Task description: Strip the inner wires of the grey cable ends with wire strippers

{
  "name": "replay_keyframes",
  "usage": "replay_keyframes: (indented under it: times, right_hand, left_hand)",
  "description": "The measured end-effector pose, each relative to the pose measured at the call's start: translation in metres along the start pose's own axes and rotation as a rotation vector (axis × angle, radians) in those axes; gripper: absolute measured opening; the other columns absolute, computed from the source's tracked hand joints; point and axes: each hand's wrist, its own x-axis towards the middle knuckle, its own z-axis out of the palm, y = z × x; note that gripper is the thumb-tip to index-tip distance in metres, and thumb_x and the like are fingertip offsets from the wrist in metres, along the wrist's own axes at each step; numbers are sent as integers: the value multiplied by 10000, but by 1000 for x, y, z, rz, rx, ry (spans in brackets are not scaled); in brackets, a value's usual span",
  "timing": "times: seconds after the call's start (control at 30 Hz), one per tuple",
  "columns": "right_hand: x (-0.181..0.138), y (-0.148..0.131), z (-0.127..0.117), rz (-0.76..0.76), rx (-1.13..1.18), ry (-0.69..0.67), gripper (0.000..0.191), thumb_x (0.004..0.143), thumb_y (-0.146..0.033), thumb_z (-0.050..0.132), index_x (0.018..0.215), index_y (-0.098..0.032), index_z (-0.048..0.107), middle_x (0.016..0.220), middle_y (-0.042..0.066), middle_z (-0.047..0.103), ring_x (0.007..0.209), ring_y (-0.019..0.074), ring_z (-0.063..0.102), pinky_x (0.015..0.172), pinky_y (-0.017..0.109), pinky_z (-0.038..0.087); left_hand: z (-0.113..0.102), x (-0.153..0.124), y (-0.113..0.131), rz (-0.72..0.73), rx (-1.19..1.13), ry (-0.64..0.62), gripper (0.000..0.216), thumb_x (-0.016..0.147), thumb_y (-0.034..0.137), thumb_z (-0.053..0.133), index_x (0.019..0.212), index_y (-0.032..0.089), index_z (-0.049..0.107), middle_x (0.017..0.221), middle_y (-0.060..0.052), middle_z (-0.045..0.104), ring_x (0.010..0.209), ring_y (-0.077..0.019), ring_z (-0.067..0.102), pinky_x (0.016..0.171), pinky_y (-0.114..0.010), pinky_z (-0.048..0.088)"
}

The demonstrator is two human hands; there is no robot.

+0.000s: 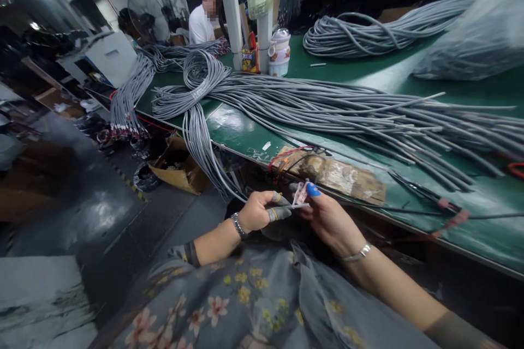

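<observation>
The left hand (254, 214) closes its grip on a grey cable (236, 192), pinching it near the end between thumb and fingers; grey-and-yellow sleeves cover the fingertips. The right hand (327, 219), with a smooth blue cover on the thumb, closes its grip on a pale pink piece (301, 194), thin and crumpled in shape, at the cable's end. Both hands are in front of the table edge, just beside each other. The material of the pale pink piece cannot be determined.

The table (231, 126) has a glossy green surface with scuffs. On it lies a long bundle (327, 102) of round, smooth, matt grey cables, the ends fanned out to the right. A looped coil (202, 80) of the same stock sits at the left end of the bundle; strands hang from it over the table edge toward the left hand.

Near the right hand, an oblong block (341, 175) shows a rough, worn surface in tan and whitish patches. To its right lies a slender metal tool (421, 190) with pinkish wrapping at the handles. Behind the bundle, a translucent, wrinkled plastic bag (478, 32) rests at the far right.
</observation>
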Motion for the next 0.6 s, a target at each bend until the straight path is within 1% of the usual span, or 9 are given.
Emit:
replay_keyframes:
  times: [0.13,0.2,0.3,0.47,0.6]
  right_hand:
    - [1,2,0,0,15,23,513,503,-623,825,622,-171,611,573,-8,524,463,64,314,399,208,278]
    - [2,5,-1,0,21,32,504,519,-617,820,630,-168,620,592,2,557,469,68,345,402,207,291]
    - [2,8,-2,5,38,40,505,521,-619,818,649,-171,622,607,3,584,469,67,368,402,199,297]
    - [-2,12,-3,49,129,3,523,540,-657,793,707,-192,620,657,-15,612,430,41,306,368,177,245]
    - [-5,13,-7,84,151,7,532,555,-683,773,763,-218,619,663,-38,591,424,39,297,358,168,235]
  left_hand:
    - [3,2,-4,-4,-10,-22,513,534,567,800,703,102,664,614,7,584,580,-83,503,648,-241,464]
    - [5,4,-5,-7,-14,-28,526,527,583,795,689,102,656,610,10,578,578,-82,498,648,-242,463]
    - [7,4,-7,1,-14,-41,546,538,612,775,679,101,644,606,12,568,573,-80,491,641,-242,460]
    - [5,-2,-6,50,42,-56,531,586,612,752,704,106,645,608,4,571,597,-94,515,640,-241,459]
    - [1,-10,-6,35,82,-58,522,615,608,739,715,103,648,605,-5,580,567,-93,521,587,-228,455]
